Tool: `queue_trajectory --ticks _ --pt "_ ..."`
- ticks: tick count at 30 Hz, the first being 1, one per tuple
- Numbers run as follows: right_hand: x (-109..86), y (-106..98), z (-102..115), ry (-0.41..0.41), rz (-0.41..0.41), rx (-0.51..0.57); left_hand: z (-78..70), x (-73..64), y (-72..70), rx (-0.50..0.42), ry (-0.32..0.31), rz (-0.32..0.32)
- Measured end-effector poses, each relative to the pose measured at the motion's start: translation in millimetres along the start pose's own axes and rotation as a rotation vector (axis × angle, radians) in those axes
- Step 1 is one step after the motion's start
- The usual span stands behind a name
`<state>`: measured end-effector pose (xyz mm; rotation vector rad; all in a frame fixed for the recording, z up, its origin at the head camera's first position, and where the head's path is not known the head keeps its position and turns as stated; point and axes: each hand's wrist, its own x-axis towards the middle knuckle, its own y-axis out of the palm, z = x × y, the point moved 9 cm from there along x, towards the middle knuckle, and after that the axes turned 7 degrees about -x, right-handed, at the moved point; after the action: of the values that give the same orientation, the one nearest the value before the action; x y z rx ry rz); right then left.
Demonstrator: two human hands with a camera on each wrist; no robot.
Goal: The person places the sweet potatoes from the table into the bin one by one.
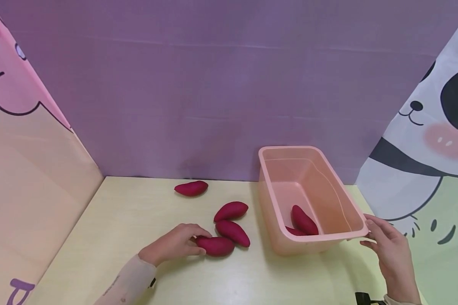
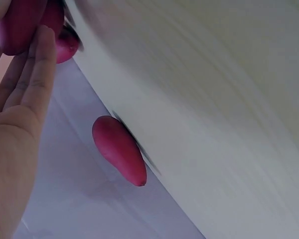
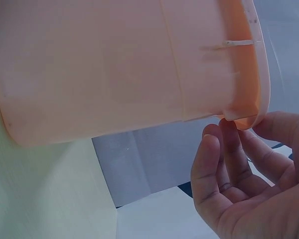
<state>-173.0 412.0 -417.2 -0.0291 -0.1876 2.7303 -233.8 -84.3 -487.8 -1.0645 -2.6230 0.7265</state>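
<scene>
My left hand (image 1: 178, 243) grips the left end of a dark red sweet potato (image 1: 218, 247) on the table, fingers over the far side and thumb on the near side. Right behind it lie a second sweet potato (image 1: 233, 233) and a third (image 1: 231, 211), close together. A pink plastic bin (image 1: 265, 199) stands to their right, with two sweet potatoes inside, one (image 1: 304, 220) leaning over another (image 1: 294, 231) that its front wall partly hides. At the bin's front right corner, my right hand (image 1: 391, 250) pinches the rim (image 3: 263, 74) between thumb and fingers.
One more sweet potato (image 1: 191, 188) lies apart at the back of the pale table (image 1: 110, 220), near the purple backdrop (image 1: 175, 106). Printed side panels rise on the left (image 1: 30, 169) and right (image 1: 416, 190). The bin's far end comes close to the backdrop.
</scene>
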Motion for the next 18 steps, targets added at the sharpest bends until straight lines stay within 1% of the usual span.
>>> queue_trajectory --ticks 5,8,11,13,18 --pt "-0.6 -0.2 0.1 0.009 -0.009 -0.01 -6.8 -0.7 -0.7 0.008 0.049 -0.024" --pt "-1.1 -0.5 -0.2 0.016 -0.013 -0.021 -13.5 -1.1 -4.7 0.015 0.072 -0.048" --pt "-1.1 -0.4 -0.9 0.022 -0.015 -0.024 -24.1 -0.6 -13.4 0.019 0.093 -0.083" --pt "-0.9 -0.6 -1.3 0.023 -0.015 -0.022 -31.7 1.8 -21.1 0.007 0.105 -0.111" --pt "-0.6 -0.2 -0.8 0.007 -0.006 -0.004 -54.6 14.6 -43.6 -0.006 0.134 -0.18"
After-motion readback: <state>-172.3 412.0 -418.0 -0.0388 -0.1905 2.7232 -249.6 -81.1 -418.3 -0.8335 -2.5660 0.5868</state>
